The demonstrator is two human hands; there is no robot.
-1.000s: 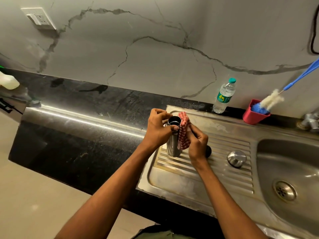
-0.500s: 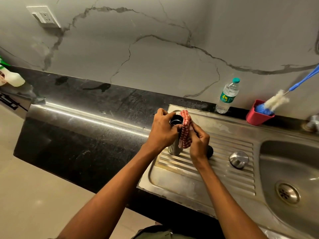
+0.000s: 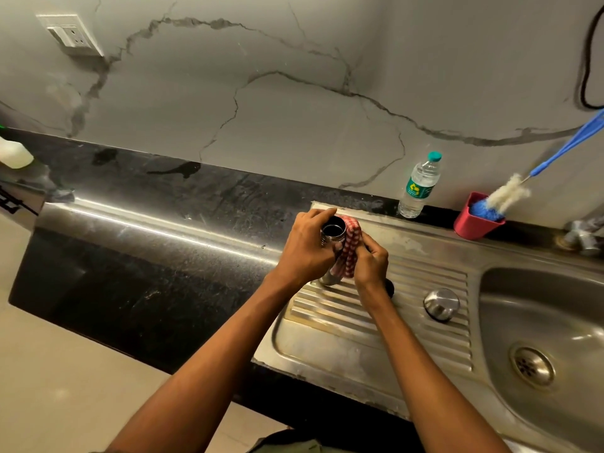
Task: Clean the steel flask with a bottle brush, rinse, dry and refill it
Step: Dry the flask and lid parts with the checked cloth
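A pale marble-veined wall (image 3: 294, 93) with a switch plate (image 3: 70, 35) at its upper left backs a black stone counter (image 3: 147, 223), where a white bottle (image 3: 14, 153) shows at the far left edge. Right of the counter lies a ribbed steel draining board (image 3: 376, 322), and over it the left hand (image 3: 307, 250) wraps its curled fingers round the upper body of the steel flask (image 3: 332, 232) (mouth open, dark inside), which stands upright on the board. Against the flask's right side the right hand (image 3: 371, 263) pinches a red-and-white checked cloth (image 3: 349, 253). Further right a steel cap (image 3: 441, 304) sits on the board, a clear water bottle (image 3: 420, 186) stands by the wall, a bottle brush (image 3: 510, 194) leans in a red cup (image 3: 474, 220), and the sink basin (image 3: 555, 322) lies at the far right.
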